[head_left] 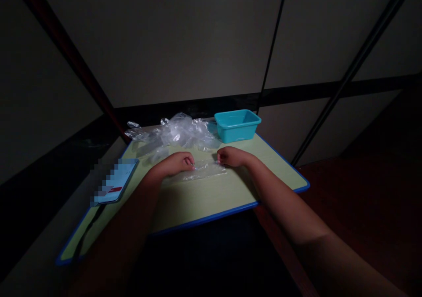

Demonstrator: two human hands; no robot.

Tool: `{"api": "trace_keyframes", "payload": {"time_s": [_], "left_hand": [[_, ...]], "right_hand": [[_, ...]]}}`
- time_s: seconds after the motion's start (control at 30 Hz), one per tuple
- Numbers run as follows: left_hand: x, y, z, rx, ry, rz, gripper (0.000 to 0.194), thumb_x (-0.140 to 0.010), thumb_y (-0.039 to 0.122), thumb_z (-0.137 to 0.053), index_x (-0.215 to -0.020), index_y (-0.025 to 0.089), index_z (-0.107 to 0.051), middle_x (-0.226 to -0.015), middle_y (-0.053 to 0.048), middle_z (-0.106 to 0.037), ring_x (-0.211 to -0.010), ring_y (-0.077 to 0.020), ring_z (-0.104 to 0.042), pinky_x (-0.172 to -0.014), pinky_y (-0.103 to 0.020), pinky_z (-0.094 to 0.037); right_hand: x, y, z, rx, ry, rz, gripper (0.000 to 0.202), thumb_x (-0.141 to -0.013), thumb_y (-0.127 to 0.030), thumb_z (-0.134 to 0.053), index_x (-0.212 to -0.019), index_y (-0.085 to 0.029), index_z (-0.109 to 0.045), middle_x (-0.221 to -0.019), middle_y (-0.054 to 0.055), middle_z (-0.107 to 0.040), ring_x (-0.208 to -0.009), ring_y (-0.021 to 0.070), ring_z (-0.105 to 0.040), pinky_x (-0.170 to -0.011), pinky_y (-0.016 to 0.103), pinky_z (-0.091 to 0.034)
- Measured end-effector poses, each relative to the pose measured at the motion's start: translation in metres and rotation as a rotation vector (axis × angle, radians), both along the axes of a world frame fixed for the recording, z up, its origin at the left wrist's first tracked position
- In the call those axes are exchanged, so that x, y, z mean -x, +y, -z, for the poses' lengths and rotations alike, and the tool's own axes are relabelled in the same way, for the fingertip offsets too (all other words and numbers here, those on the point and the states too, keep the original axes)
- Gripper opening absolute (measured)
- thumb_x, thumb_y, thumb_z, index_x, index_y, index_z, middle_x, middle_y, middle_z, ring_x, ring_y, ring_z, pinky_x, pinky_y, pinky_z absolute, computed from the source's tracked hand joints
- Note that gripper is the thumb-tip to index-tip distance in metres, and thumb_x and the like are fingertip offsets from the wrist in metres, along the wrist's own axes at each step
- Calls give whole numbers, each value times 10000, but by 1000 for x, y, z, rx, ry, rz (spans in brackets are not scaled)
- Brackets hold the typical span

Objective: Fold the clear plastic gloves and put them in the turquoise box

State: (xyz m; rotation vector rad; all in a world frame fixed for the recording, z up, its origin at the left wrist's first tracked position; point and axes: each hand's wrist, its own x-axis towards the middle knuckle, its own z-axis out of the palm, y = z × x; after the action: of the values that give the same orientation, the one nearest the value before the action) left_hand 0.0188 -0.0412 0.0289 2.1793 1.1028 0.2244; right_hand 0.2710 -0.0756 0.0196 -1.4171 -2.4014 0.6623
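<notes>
A clear plastic bag (207, 172) lies flat over the middle of the table, its long side running left to right. My left hand (178, 163) pinches the bag's far edge near its middle, thumb against curled fingers. At the right end of that same edge, my right hand (232, 156) is closed with its fingertips pinching the plastic. Just beyond my hands, a loose heap of crumpled clear plastic bags (180, 132) spreads across the far left of the table.
A turquoise plastic basket (238, 132) stands at the far right of the pale yellow, blue-edged table (204, 209). On the left lies a flat, partly blurred phone-like object (123, 178), with a dark strap (89, 231) nearby. Wall panels (184, 46) rise behind the table.
</notes>
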Motion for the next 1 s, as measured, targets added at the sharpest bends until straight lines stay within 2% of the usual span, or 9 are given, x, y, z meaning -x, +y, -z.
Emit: {"api": "trace_keyframes", "payload": {"time_s": [0.13, 0.33, 0.5, 0.7, 1.0], "left_hand": [[7, -3, 1, 45, 14, -2, 344, -585, 457, -642, -790, 191, -570, -707, 16, -573, -713, -169, -544, -621, -245, -395], [14, -6, -5, 91, 22, -5, 311, -579, 437, -628, -759, 189, -577, -654, 30, -556, -647, -148, -519, -580, -228, -364], [21, -3, -8, 58, 103, 51, 229, -603, 411, -608, -643, 185, -604, -607, 32, -563, -616, -138, -499, -561, -224, -334], [23, 1, -7, 37, 46, 61, 207, -615, 353, -551, -671, 175, -639, -680, 7, -625, -674, -151, -538, -623, -234, -366], [17, -4, -6, 23, -26, -31, 168, -621, 330, -555, -660, 175, -604, -646, 9, -597, -640, -143, -528, -594, -235, -369]], "right_hand": [[0, -1, -1, 54, 47, 30, 83, -729, -92, -524, -746, -122, -600, -695, 37, -641, -608, 116, -540, -569, 216, -374], [-2, -3, -1, 70, 73, 39, 110, -714, -72, -501, -738, -135, -589, -706, 35, -650, -633, 123, -568, -596, 227, -393], [-3, -3, -1, 105, 96, 59, 92, -730, -116, -498, -742, -136, -587, -687, 37, -641, -614, 127, -563, -577, 230, -397], [-4, 0, 0, 61, 28, 30, 109, -740, -196, -529, -738, -131, -616, -692, 33, -643, -616, 124, -537, -583, 229, -380], [-6, 1, -1, 0, -21, 70, 151, -746, -224, -527, -743, -127, -644, -680, 28, -639, -613, 123, -507, -593, 231, -358]]}}
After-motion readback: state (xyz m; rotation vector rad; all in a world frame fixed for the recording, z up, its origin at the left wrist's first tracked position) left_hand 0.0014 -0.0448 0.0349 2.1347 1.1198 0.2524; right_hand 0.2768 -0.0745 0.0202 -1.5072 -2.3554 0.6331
